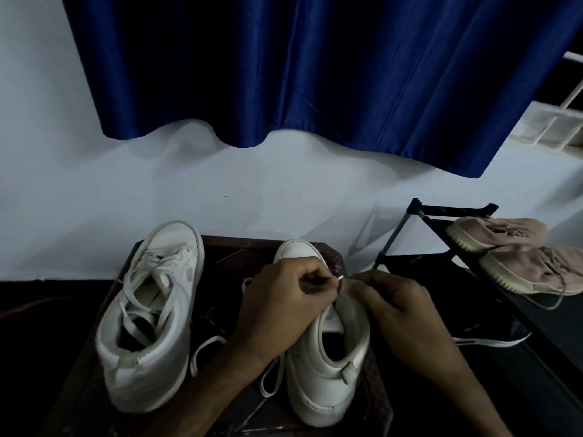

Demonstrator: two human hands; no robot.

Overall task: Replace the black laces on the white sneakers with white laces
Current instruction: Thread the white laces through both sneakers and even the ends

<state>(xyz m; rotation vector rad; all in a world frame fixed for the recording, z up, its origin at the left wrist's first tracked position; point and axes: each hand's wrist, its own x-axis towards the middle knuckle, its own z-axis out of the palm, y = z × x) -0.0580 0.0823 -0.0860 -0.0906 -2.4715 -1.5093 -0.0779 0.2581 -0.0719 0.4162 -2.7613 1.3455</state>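
Fingers (pixel 317 280) of the left hand (pixel 284 301) are curled in a tight pinch on the tip (pixel 340 278) of a white lace, centre of frame, just above the front of the sneaker being laced (pixel 328 370). The fingers of the right hand (pixel 400 307) are curled too, gripping that sneaker's upper edge by the eyelet flap, close to the tip. The step in hand is judged to be threading the white lace through an eyelet on sneaker 2 of 2; the other sneaker (pixel 148 316), lower left, is seen laced in white. Both are stood on a dark stool top (pixel 220 253), bottom centre. The next move likely calls for the tip to be fed through the hole and slack drawn up from the loose loops (pixel 271 378) lying between the 2 shoes, with the flap held steady. The eyelets are hidden behind both hands, so the row reached cannot be told. Whether the black laces lie in the dark lower right cannot be told; a pale strip (pixel 492 342) there is not identified. The scene is dim. Both forearms are cut off at the bottom edge, and a shoe rack (pixel 438 244) with 2 pinkish shoes (pixel 501 234) is cut off at the right.
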